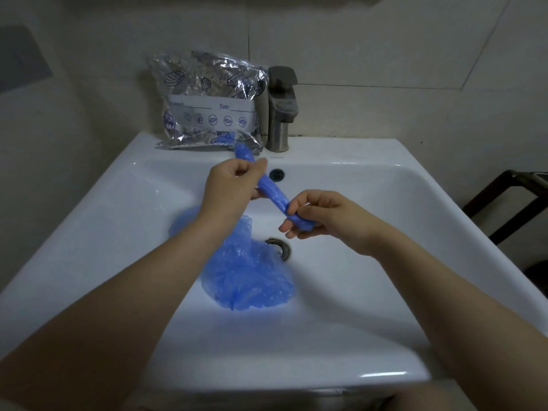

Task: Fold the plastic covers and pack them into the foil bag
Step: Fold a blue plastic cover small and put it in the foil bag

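Currently: rolled blue plastic cover (271, 191), pinched by left hand (229, 185) and right hand (320, 218); slack grip risks unrolling into white ceramic sink (385, 292).

The left arm (189, 253) hides part of the loose cover (246, 277) in the sink (370, 292), and that cover hides the near side of the drain (280, 247). The rolled cover (268, 188) disappears inside both hands, its far tip overlapping the bag (207, 99). The bag's small print is too blurred to read, and the chair (513, 200) is cut off at the right edge.
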The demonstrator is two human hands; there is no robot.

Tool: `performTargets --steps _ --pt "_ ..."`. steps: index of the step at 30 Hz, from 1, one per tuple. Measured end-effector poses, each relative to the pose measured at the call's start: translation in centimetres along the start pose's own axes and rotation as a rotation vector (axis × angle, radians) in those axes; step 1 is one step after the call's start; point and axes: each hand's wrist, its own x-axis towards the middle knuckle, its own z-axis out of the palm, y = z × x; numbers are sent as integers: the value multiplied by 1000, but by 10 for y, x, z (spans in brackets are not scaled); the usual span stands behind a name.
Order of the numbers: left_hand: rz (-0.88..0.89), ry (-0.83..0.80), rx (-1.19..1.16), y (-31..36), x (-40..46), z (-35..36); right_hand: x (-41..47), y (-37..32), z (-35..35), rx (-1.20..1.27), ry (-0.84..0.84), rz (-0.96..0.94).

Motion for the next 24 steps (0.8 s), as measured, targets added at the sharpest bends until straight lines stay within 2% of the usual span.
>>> performTargets --steps 5,9,16,20,24 --pt "-20 15 -47 -3 -4 9 -1 -2 0 -10 -32 -27" --pt "-82 -33 -143 4 -8 11 -3 -4 -5 42 -19 -85" --pt "22 -106 -104 6 -12 11 -2 -3 -2 17 173 -98" --pt "12 -124 -178 8 -17 17 -1 -5 0 113 256 -80" --pt "88 -115 -28 7 -18 18 -1 -5 3 77 316 -75"
